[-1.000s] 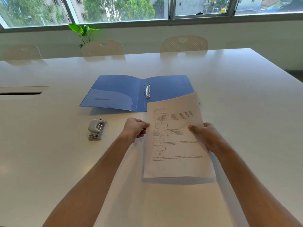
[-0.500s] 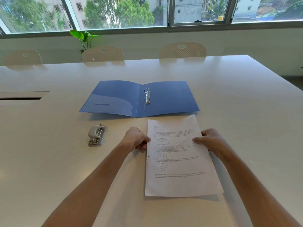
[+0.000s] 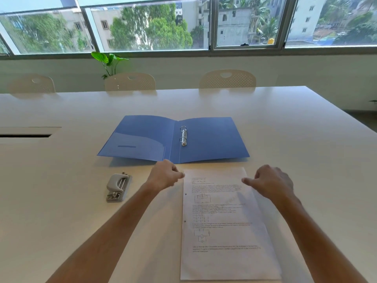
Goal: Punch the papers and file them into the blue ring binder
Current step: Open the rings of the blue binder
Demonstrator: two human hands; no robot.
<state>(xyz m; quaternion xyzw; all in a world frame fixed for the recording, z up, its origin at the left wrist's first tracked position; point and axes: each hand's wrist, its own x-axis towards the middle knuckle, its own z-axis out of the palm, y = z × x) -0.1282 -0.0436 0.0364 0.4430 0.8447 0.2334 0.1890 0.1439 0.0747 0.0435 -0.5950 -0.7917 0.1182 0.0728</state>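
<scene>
Papers (image 3: 224,221) punched, flat just in front of binder (image 3: 173,137); left hand (image 3: 165,175) and right hand (image 3: 269,181) loosely curled, gripping nothing; next: open rings (image 3: 183,135), thread holes.

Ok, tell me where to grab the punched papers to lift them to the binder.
Pinch the papers at both long edges near the far end, one hand from each side. They lie flat on the table with two holes along the left edge, already facing the blue ring binder, so a two-sided hold probably keeps the holes aligned with the rings.
</scene>
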